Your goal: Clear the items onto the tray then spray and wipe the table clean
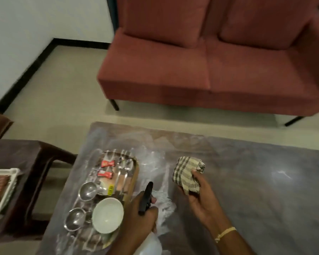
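A glossy brown table [256, 181] fills the lower view. On its left end lies a tray [135, 169] that holds a white bowl [107, 215], two small steel cups [87, 191], several spoons [122, 173] and two red sachets [107, 163]. My left hand [140, 216] grips a spray bottle [145, 196] with a black trigger head and a white body, just right of the tray. My right hand [201, 196] holds a bunched checked cloth [187, 173] against the tabletop near the middle.
A red two-seat sofa [219, 61] stands beyond the table across a strip of pale floor. A dark brown chair [26, 172] sits to the left of the table, with a white basket [6, 190] on it.
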Available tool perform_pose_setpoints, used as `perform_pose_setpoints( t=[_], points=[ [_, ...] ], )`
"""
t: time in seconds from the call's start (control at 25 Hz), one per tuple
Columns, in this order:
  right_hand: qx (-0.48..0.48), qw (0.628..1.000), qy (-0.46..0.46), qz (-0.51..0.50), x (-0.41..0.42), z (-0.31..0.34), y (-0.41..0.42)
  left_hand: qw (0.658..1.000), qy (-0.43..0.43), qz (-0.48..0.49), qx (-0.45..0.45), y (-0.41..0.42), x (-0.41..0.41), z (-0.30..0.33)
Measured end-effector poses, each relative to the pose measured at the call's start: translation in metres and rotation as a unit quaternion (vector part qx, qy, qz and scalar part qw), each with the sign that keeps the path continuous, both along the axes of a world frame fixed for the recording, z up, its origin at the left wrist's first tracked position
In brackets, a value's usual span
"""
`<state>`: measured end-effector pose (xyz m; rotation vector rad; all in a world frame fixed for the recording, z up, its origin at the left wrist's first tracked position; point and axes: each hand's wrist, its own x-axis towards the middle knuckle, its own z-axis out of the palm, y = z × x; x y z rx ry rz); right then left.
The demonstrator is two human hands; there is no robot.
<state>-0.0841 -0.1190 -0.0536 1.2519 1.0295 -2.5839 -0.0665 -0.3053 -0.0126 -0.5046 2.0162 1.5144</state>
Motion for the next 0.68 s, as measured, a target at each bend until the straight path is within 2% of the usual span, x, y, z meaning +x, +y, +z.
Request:
perform_pose_setpoints(
  t=[0.12,0.24,0.36,0.68],
  points=[
    [0.071,0.996,-0.035,-0.028,0.032,-0.020,0.088,0.999,-0.015,-0.007,-0.035,0.086,0.008,-0.023],
    [0.123,0.989,-0.066,-0.047,0.060,-0.022,0.150,0.993,0.047,-0.096,-0.057,0.144,0.005,-0.041],
    [0.181,0.975,-0.101,-0.080,0.092,-0.012,0.207,0.983,0.093,-0.156,-0.033,0.201,0.009,-0.043],
    [0.313,0.933,-0.150,-0.095,0.155,-0.008,0.357,0.962,0.077,-0.260,-0.035,0.356,0.039,-0.034]
  ],
)
